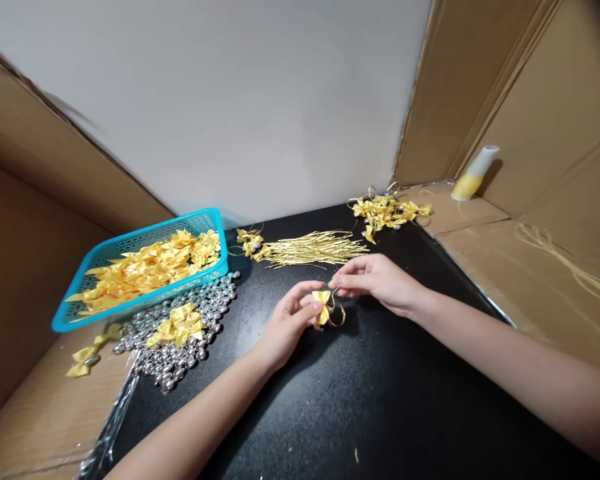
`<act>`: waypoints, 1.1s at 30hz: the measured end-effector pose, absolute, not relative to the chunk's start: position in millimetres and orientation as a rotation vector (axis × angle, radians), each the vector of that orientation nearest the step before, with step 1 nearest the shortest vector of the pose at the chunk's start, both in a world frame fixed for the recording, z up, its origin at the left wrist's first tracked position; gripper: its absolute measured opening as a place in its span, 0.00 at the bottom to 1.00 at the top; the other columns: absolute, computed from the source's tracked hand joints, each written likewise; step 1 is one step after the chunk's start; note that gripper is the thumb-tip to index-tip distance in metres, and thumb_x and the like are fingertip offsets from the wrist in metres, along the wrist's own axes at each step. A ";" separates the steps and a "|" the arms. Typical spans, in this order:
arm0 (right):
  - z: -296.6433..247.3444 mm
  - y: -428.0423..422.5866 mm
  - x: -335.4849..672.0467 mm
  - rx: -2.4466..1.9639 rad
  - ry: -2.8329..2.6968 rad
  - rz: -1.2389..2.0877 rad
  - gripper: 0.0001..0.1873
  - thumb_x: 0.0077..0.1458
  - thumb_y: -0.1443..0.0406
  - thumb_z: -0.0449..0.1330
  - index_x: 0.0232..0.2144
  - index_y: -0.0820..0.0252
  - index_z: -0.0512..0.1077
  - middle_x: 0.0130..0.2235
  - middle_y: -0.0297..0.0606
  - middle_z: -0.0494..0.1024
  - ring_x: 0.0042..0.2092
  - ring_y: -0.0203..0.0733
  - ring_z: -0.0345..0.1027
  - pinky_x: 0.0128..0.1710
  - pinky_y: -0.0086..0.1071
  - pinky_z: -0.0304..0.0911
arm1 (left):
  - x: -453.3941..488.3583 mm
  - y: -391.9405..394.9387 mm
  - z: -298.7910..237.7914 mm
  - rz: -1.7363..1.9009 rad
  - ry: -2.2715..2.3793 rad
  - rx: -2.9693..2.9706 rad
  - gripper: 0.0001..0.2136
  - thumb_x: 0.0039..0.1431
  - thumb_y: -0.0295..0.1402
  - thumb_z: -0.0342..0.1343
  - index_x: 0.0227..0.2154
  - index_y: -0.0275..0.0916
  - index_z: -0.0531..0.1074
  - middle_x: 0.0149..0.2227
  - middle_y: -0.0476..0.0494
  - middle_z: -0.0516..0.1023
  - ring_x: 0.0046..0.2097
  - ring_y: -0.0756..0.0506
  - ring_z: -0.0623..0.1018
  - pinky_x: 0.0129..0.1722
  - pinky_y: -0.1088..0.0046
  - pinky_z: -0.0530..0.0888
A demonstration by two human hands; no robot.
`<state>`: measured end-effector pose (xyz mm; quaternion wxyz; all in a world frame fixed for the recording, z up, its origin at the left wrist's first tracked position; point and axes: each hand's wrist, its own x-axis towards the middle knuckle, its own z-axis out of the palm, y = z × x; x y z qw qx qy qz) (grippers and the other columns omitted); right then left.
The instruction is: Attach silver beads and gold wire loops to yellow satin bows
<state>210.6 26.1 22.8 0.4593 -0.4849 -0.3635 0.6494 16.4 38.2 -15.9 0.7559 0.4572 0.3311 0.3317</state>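
Observation:
Between thumb and fingers, my left hand pinches a yellow ribbon bow above the black tabletop. From the bow a thin gold cord curls in a loop toward the right. The fingertips of my right hand are closed on the upper end of this cord, just right of the bow. Just beyond both hands lies a bundle of straight gold cords. Whether a bead sits behind the held bow is hidden by my left fingers.
A turquoise basket full of yellow bows stands at left. Silver beads spread beside it, with loose bows on top. Bows with cords are heaped at the back right. A white-and-yellow cone stands on cardboard.

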 end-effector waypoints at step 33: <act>32.2 8.0 199.4 -1.106 -1.353 1.306 0.05 0.49 0.64 0.66 0.31 0.58 0.80 0.32 0.37 0.83 0.35 0.41 0.78 0.40 0.36 0.73 | 17.8 39.9 -16.9 0.530 0.515 0.521 0.06 0.50 0.31 0.57 0.31 0.36 0.73 0.31 0.47 0.68 0.32 0.51 0.68 0.35 0.74 0.67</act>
